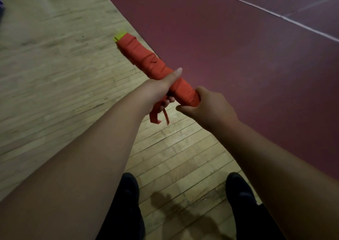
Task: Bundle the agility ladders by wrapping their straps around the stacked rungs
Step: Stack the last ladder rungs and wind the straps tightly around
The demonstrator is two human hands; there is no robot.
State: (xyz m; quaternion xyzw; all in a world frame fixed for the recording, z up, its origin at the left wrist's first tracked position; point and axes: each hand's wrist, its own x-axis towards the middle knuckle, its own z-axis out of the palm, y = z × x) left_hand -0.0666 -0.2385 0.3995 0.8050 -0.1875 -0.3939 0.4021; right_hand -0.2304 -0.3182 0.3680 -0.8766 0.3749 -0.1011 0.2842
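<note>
The left grip point(161, 91) is curled round the middle of the bundle point(145, 56), with loose strap ends point(155, 117) hanging below its fingers. The right grip point(211, 107) clasps the near end. Yellow rungs point(120, 36) poke from the far end, over the floor point(55, 74).

Orange strap-wrapped ladder bundle point(146, 58), slanted

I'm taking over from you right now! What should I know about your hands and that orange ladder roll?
Left hand: grips the middle of the long bundle of stacked yellow rungs wrapped in orange fabric strap.
Right hand: grips its near end.
Done: strap wound along nearly the whole length; only yellow rung tips show at the far end.
Left: two loose orange strap tails hang under the left hand; probably tuck or tie them.
</note>
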